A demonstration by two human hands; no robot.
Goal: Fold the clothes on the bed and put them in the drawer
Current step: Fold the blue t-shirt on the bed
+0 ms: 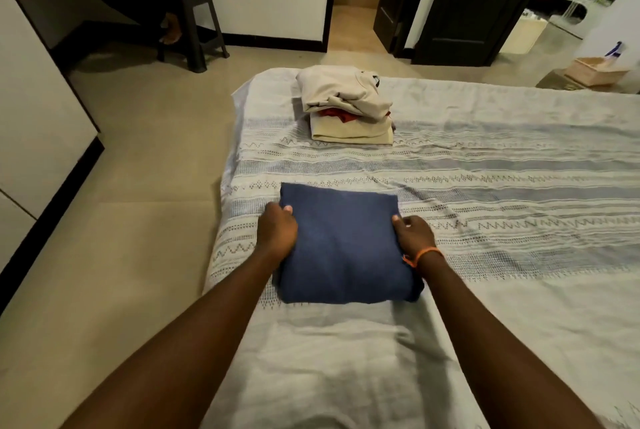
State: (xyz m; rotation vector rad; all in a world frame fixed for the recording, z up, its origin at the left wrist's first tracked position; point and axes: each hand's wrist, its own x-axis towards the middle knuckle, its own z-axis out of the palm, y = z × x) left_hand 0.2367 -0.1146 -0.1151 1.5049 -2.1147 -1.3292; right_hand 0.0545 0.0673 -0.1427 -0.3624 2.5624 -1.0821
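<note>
I stood in a bedroom at home. A bed (485, 186) with a patterned white spread filled the space before me, folded clothes (346, 106) stacked on it. Tiled floor (138, 186) ran to white cabinets (31, 117) on my left. Dark doors (478, 3) opened onto other rooms, and someone sat on a stool (197, 20) by the wall.

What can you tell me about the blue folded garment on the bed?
The blue garment is dark blue, soft woven or knit fabric, folded into a thick, roughly square bundle lying flat near the bed's left edge. The left hand grips its left side and the right hand its right side, thumbs on top. A stack of folded clothes lies apart, farther up.
</note>
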